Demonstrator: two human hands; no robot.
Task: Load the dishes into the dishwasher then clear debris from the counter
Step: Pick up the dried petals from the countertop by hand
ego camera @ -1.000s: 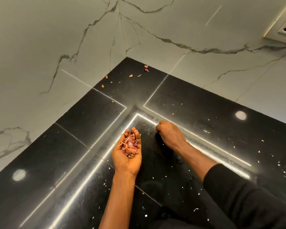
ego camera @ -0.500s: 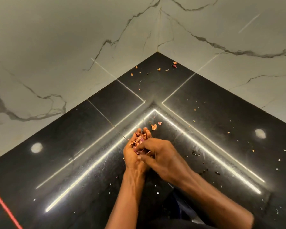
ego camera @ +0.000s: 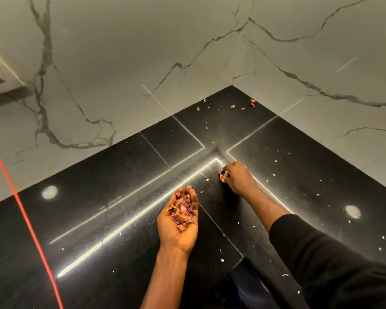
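Nearest, at five o'clock of the view, a black sleeve (ego camera: 334, 266) covers the right forearm, which reaches up toward the middle. At six o'clock the bare left forearm rises to the left hand (ego camera: 178, 224), held palm up just above the black tabletop (ego camera: 94, 208). Its fingers lie together and gently cupped, and they carry a heap of peel (ego camera: 182, 211), orange and purple, across the fingers and upper palm. At one o'clock from that hand, and apart from it, the right hand (ego camera: 239, 178) sits knuckles up, low over the tabletop. Its fingertips are curled in and pinch a peel scrap (ego camera: 223, 175) at its left edge. A few crumbs lie between the two hands. White flecks (ego camera: 239, 222) dot the tabletop from three to five o'clock, with small orange bits farther out around two o'clock. Two round light reflections (ego camera: 50, 192) sit at nine and three o'clock, and bright streaks run along the seams between. A thin red line (ego camera: 20, 204) crosses the left side, from nine o'clock down to seven. Farthest off, at one o'clock, loose scraps (ego camera: 232, 106) lie in the tabletop's back corner, close under the veined marble wall (ego camera: 120, 63), which fills the upper view.
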